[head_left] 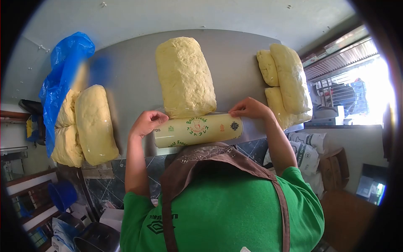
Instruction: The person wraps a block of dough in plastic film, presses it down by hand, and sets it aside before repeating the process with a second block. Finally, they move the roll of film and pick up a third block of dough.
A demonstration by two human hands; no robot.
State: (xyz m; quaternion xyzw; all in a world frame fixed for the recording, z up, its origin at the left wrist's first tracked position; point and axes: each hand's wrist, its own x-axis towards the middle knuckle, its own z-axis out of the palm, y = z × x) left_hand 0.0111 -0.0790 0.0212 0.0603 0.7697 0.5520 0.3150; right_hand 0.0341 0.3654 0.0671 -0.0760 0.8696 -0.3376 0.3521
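A large pale-yellow block of dough (184,75) lies on the metal table in front of me, its near end close to the table's edge. Between it and my apron is a roll of cling film (199,132) with "Best Fresh" printed on it, lying crosswise. A clear sheet of film runs from the roll towards the near end of the dough. My left hand (149,122) pinches the film at the roll's left end. At the right end, my right hand (252,108) is closed with fingertips together on the film's edge.
Wrapped dough blocks (289,80) are stacked on the table's right side. More dough blocks (96,126) lie at the left, partly under a blue plastic sheet (63,80). White sacks (306,155) stand on the floor at the right, beside a cardboard box (336,168).
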